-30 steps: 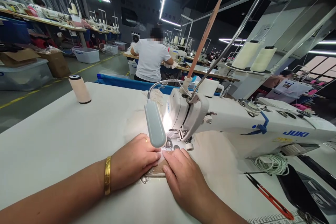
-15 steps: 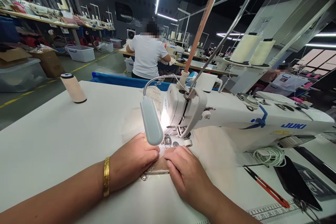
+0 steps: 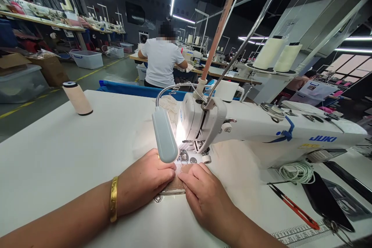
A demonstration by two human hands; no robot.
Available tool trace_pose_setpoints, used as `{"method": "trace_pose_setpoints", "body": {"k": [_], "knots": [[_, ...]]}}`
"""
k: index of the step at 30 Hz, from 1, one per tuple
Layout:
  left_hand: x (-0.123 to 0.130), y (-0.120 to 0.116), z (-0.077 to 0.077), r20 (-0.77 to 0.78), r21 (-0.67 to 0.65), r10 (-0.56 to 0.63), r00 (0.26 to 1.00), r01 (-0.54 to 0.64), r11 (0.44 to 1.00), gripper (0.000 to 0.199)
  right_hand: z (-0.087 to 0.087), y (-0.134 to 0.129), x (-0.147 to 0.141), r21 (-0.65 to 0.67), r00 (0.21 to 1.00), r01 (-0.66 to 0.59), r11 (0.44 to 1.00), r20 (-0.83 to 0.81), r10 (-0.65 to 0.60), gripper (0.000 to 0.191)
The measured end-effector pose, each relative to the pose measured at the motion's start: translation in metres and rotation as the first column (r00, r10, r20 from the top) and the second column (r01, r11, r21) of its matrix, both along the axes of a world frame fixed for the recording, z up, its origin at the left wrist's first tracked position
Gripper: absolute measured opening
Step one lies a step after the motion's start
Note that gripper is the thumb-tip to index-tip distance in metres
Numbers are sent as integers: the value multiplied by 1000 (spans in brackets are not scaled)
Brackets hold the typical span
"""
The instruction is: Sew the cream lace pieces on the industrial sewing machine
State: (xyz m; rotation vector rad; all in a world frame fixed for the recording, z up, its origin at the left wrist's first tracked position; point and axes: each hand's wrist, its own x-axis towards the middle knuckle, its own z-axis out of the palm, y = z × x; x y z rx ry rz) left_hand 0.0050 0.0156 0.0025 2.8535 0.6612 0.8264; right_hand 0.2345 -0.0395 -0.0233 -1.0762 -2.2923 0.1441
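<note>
Sheer pale fabric (image 3: 236, 159) lies around the needle area of a white sewing machine (image 3: 247, 118). My left hand (image 3: 145, 178), with a gold bangle at the wrist, presses on the fabric left of the presser foot, its fingers curled and pressed together. Just to the right, my right hand (image 3: 206, 192) has thumb and forefinger pinched on the fabric edge. Between the hands shows a brownish patch (image 3: 178, 183) with a beaded-looking line. A grey lamp (image 3: 165, 135) lights the needle and hides part of it and some left fingertips.
A peach thread cone (image 3: 78, 99) stands at the table's left. Lace (image 3: 168, 104) is bunched behind the lamp. Red thread snips (image 3: 295, 206), a coil of cord (image 3: 297, 172), a black phone-like slab (image 3: 327, 201) and a ruler strip (image 3: 302, 234) lie right. A co-worker (image 3: 162, 60) sits ahead.
The whole view has shifted slightly, with things a little further left. My right fingers sit marginally closer to the left hand; both hands keep their hold on the fabric.
</note>
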Motion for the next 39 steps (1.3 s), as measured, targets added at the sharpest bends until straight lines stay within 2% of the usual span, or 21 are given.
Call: {"method": "trace_pose_setpoints", "body": {"k": [5, 12, 17, 23, 32, 35, 39], "knots": [[0, -1, 4, -16, 40, -25, 1000, 25, 999, 35, -1, 1, -1, 16, 1000, -10, 1000, -10, 10, 29], [0, -2, 0, -16, 62, -13, 1000, 14, 998, 30, -2, 0, -1, 26, 1000, -1, 1000, 6, 1, 35], [3, -1, 4, 0, 62, -3, 1000, 3, 998, 29, -3, 1, -2, 5, 999, 28, 1000, 31, -28, 33], [6, 8, 8, 30, 126, -8, 1000, 4, 992, 26, -4, 8, -6, -32, 997, 62, 998, 54, -60, 32], [2, 9, 2, -38, 161, 38, 999, -31, 986, 20, 1, 8, -4, -63, 997, 77, 995, -8, -78, 30], [2, 9, 1, -56, 176, 40, 998, -29, 984, 20, 3, 8, -2, -97, 995, 91, 991, -43, -96, 27], [5, 8, 4, -30, 210, 29, 999, -22, 977, 31, 1, 8, -3, -61, 996, 87, 994, -21, -89, 30]]}}
